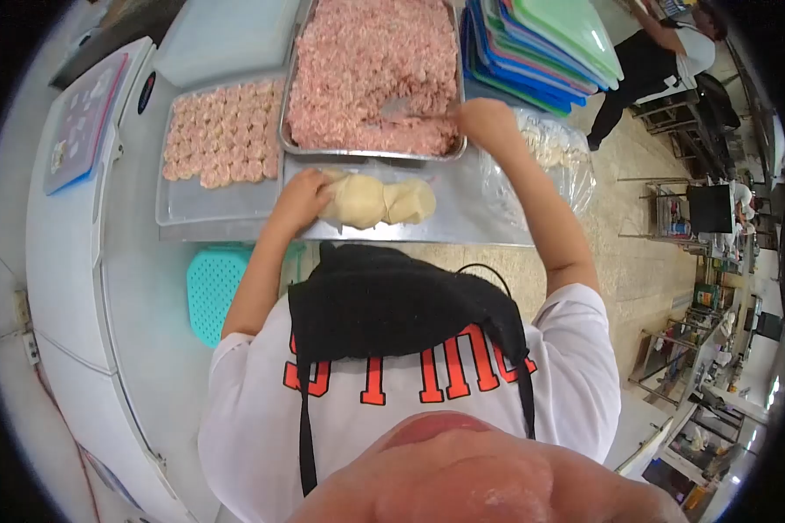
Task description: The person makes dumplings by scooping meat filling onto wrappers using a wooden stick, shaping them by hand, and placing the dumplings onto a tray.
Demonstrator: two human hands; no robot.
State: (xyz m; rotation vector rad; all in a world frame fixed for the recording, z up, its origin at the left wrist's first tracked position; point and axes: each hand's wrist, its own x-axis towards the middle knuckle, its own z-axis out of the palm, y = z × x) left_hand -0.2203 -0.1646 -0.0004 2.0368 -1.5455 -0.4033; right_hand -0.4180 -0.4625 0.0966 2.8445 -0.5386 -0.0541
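My right hand (488, 124) is closed around the handle of a small metal spatula (395, 107). Its blade rests in the ground meat filling (371, 52), which fills a deep metal tray (366, 155). Below that tray, pale round dough wrappers (362, 200) lie overlapping on the metal table. At their left end, my left hand (301, 200) has its fingers closed on a wrapper's edge. To the left, rows of filled dumplings (221, 135) sit in a clear plastic tray (222, 206).
Stacked coloured plastic trays or lids (541, 48) stand at the back right. Below them lies a clear plastic bag (541, 161) with pale pieces. A white chest freezer (70, 261) is at left, a turquoise perforated stool (214, 292) under the table. Another person (663, 52) stands at far right.
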